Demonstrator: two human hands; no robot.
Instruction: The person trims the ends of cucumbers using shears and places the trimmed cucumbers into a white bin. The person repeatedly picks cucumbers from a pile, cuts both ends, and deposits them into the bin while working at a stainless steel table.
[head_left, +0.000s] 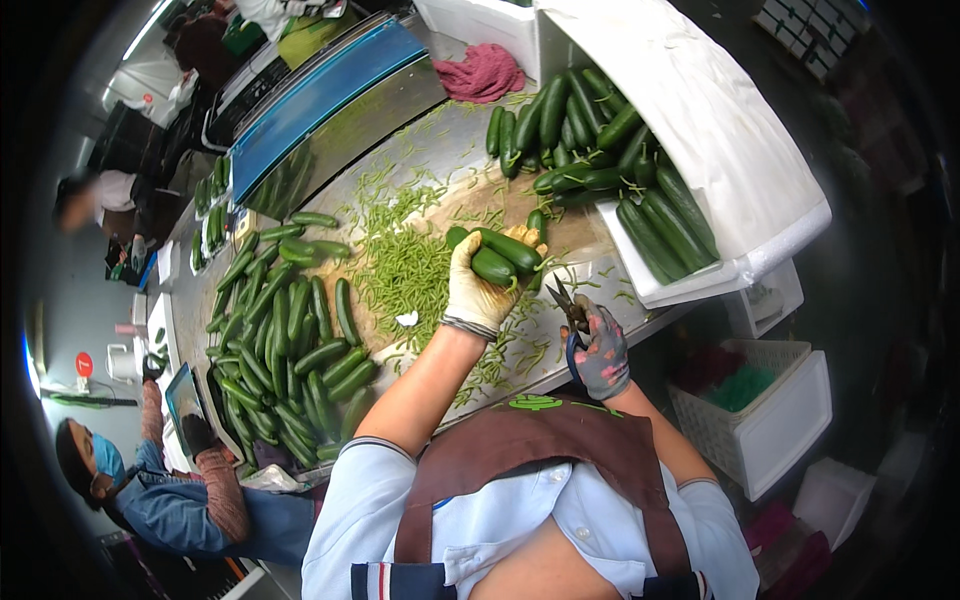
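Observation:
My left hand (480, 292), in a cream glove with yellowed fingers, grips a few green cucumbers (511, 249) above the worktable. Their stem ends point toward my right hand (606, 352), which wears a grey glove with pink patches. That hand holds a pair of scissors (574, 322) with dark blades and a blue handle, the tips a little apart from the cucumbers. Below and left of them lies a heap of short green stem clippings (405, 274). More clippings are strewn over the metal worktable (469, 135).
A large pile of cucumbers (281, 352) covers the table's left side. At right, a tipped white foam box (720, 127) spills more cucumbers (574, 112). A pink cloth (480, 73) lies at the back. A masked co-worker (187, 502) stands at left; a white crate (780, 427) is below right.

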